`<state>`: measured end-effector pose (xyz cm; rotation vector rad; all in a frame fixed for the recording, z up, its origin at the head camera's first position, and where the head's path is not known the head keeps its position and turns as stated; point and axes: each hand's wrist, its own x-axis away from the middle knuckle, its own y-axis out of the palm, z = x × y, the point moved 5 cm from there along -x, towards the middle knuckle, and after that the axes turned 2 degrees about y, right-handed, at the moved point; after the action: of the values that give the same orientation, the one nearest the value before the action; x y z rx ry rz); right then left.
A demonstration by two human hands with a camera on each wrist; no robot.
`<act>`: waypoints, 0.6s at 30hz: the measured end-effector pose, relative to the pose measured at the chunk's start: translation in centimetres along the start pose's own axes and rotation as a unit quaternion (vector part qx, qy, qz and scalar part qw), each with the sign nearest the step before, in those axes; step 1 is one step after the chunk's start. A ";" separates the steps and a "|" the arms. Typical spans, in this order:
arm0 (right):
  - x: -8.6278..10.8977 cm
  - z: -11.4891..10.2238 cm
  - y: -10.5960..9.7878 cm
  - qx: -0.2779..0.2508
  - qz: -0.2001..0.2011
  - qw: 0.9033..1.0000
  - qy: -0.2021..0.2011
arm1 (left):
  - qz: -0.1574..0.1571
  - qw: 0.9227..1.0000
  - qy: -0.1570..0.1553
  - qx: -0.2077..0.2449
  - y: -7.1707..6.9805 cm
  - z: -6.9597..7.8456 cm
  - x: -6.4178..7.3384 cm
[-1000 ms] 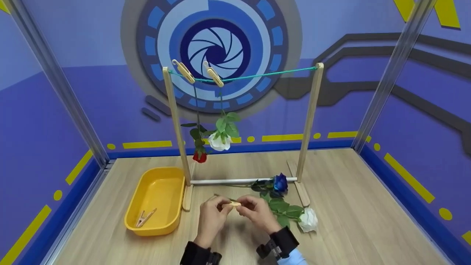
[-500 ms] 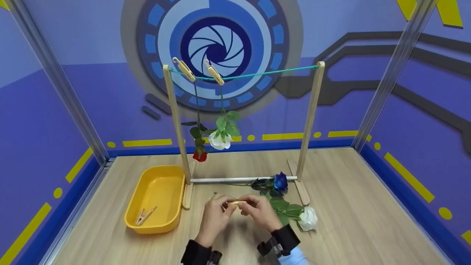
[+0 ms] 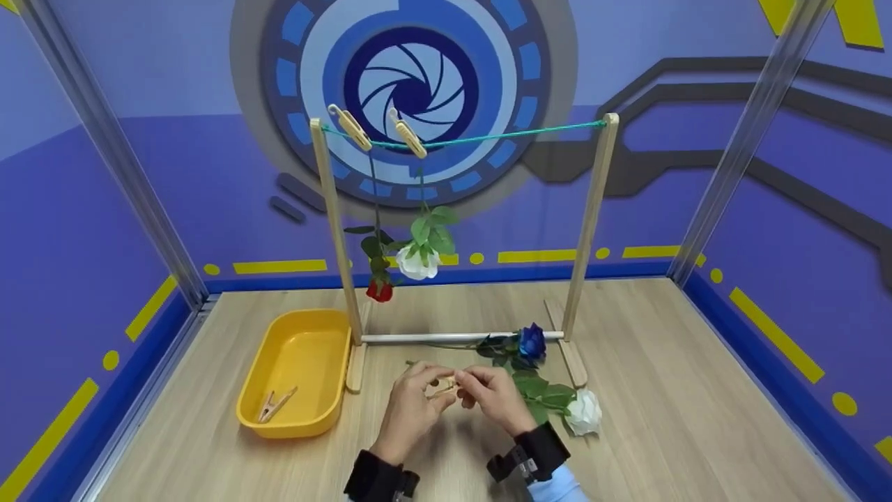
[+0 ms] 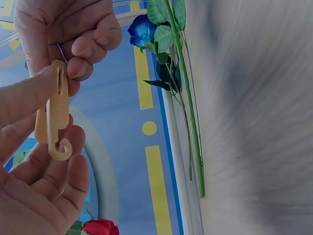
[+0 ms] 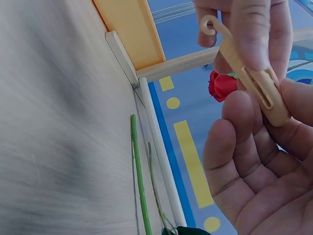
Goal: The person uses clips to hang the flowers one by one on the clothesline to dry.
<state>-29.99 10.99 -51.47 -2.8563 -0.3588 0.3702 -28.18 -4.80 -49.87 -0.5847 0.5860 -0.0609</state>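
Both hands meet in front of the rack, at a beige clothespin (image 4: 57,110) with a hooked end. My left hand (image 3: 410,411) pinches it, thumb on its side near the hook. My right hand (image 3: 500,403) grips its other end between thumb and fingers, as the right wrist view shows. Just right of the hands a white rose (image 3: 584,413) lies on the table, its green stem (image 4: 193,142) running behind them. Farther back lies a blue rose (image 3: 532,341) by the rack's white bar (image 3: 418,339).
A yellow tray (image 3: 244,390) at left holds a clothespin (image 3: 275,406). On the rack's green cord (image 3: 516,132), two clothespins carry a red rose (image 3: 380,291) and a white rose (image 3: 418,261), heads down. Wooden posts (image 3: 591,223) stand at either end of the cord.
The clothespin has turned between the fingers. My left thumb and fingers have spread wider around it, and my right thumb has moved up over its end. The head view has tilted slightly.
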 end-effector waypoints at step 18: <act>-0.1 0.9 -0.6 -0.042 0.012 0.999 -0.018 | 0.049 0.998 0.040 -0.029 -0.7 0.0 0.0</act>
<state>-30.48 11.71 -52.09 -2.9411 -0.3543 0.4226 -28.10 -5.37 -49.52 -0.6102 0.6958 0.0257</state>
